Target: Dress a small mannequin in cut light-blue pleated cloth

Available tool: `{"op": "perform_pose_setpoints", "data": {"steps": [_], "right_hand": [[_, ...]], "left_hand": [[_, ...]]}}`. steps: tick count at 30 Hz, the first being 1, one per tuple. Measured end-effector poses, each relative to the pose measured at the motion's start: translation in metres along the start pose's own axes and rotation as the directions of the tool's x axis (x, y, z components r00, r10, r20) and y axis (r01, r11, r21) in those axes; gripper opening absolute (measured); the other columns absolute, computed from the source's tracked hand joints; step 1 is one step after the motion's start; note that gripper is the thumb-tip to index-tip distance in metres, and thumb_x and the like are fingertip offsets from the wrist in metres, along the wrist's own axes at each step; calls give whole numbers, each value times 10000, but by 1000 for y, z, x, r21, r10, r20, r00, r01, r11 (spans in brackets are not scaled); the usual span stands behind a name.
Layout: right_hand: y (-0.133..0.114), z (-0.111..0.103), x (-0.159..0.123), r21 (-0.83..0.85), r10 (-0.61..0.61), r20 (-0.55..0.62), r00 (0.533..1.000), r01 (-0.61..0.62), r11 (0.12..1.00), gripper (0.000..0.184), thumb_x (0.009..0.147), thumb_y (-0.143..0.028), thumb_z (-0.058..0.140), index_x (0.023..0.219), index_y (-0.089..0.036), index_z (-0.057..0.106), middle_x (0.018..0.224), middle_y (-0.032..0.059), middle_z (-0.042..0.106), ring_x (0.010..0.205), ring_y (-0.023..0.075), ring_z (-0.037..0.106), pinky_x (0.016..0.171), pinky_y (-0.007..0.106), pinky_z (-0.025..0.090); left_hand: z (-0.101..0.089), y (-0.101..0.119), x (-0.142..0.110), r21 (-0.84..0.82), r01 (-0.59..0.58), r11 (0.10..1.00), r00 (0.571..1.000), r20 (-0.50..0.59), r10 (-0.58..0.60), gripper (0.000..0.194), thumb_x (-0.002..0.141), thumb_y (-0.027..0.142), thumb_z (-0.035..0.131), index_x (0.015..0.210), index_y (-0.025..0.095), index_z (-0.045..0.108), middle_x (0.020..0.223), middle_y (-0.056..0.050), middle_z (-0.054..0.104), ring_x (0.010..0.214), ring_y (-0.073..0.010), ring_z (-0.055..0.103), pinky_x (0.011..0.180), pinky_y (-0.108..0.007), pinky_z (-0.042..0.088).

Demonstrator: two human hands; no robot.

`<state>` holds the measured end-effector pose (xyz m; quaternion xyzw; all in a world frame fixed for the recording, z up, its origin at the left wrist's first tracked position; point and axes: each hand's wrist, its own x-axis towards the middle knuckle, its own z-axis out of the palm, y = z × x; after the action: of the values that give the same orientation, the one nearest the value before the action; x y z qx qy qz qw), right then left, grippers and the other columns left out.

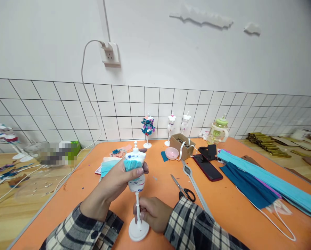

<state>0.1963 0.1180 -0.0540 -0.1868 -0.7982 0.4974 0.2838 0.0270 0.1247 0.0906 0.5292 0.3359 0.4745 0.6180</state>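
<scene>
A small white dress-form mannequin point(137, 185) on a round-based stand is held upright in front of me. Light blue gathered cloth point(131, 165) wraps its chest, and coloured marks show on its white body. My left hand point(124, 175) is closed around the torso, its thumb lying over the blue cloth. Lower down, my right hand point(154, 211) grips the thin stand pole just above the base point(139, 229). Right of the mannequin, a pair of scissors point(183, 191) with black handles lies on the orange table mat point(92, 205).
Behind stand a mannequin dressed in flowers point(147, 126), two plainer mannequins point(171, 126), a cardboard box point(180, 144) and a pink bowl point(172, 153). To the right are a phone point(207, 167), a grey strap point(197, 189), blue fabric strips point(251, 184) and a green-lidded jug point(219, 131).
</scene>
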Motion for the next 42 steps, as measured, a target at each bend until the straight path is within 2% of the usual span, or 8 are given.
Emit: {"op": "perform_pose_setpoints", "data": {"steps": [6, 10, 18, 21, 28, 31, 36, 42], "right_hand": [[2, 14, 5, 463, 31, 107, 994, -77, 883, 619, 776, -776, 579, 961, -191, 496, 754, 48, 611, 637, 166, 587, 658, 297, 467], [-7, 21, 6, 710, 44, 197, 979, -173, 683, 637, 691, -686, 766, 982, -167, 538, 758, 56, 623, 598, 151, 589, 646, 279, 432], [-7, 23, 5, 836, 31, 199, 980, -186, 516, 572, 627, -572, 868, 877, -140, 590, 624, 33, 643, 431, 68, 459, 497, 205, 272], [3, 22, 7, 823, 36, 208, 977, -195, 533, 570, 631, -568, 872, 873, -121, 613, 651, 46, 648, 484, 87, 516, 545, 218, 335], [12, 8, 11, 647, 100, 97, 990, -139, 750, 575, 676, -635, 815, 892, -113, 709, 755, 50, 653, 679, 130, 567, 722, 282, 422], [9, 5, 10, 635, 103, 88, 991, -135, 761, 547, 696, -612, 812, 912, -116, 735, 769, 44, 656, 722, 138, 577, 765, 284, 421], [2, 3, 8, 601, 80, 243, 967, -215, 770, 602, 660, -661, 808, 896, -112, 742, 780, 50, 648, 707, 140, 581, 753, 280, 447], [4, -3, 5, 571, 68, 258, 964, -209, 794, 548, 710, -620, 796, 911, -111, 766, 798, 56, 662, 758, 151, 595, 798, 281, 442]], "left_hand": [[-18, -3, 8, -161, 90, 983, 991, 115, -72, 469, 655, 284, 928, 1074, 202, 734, 1146, -130, 746, 1152, -306, 655, 815, -324, 590], [-29, -7, 13, -371, 128, 920, 977, 208, -53, 566, 720, 265, 878, 1242, 224, 662, 1201, -132, 746, 1167, -295, 663, 954, -446, 562], [-32, -10, 14, -560, 131, 818, 969, 247, 14, 859, 773, 209, 832, 1502, 324, 393, 972, -15, 756, 978, -206, 701, 986, -526, 551], [-28, -8, 9, -525, 108, 844, 954, 294, 60, 857, 788, 203, 820, 1510, 343, 381, 940, 9, 702, 960, -184, 670, 1006, -513, 533], [-26, -5, -4, -287, -37, 957, 879, 447, 168, 948, 652, 421, 922, 1472, 244, 479, 978, -9, 618, 957, -181, 604, 1105, -424, 402], [-25, -3, -7, -256, -25, 966, 852, 500, 154, 834, 688, 390, 900, 1416, 185, 551, 943, -18, 629, 930, -180, 610, 1082, -404, 408], [-19, 0, -13, -268, 69, 961, 810, 577, 102, 552, 677, 344, 909, 1162, 195, 692, 1071, -71, 703, 1041, -227, 638, 993, -360, 465], [-14, -2, -17, -235, 32, 971, 801, 588, 116, 718, 634, 370, 941, 1263, 220, 628, 824, -33, 730, 970, -226, 660, 983, -379, 472]]}}
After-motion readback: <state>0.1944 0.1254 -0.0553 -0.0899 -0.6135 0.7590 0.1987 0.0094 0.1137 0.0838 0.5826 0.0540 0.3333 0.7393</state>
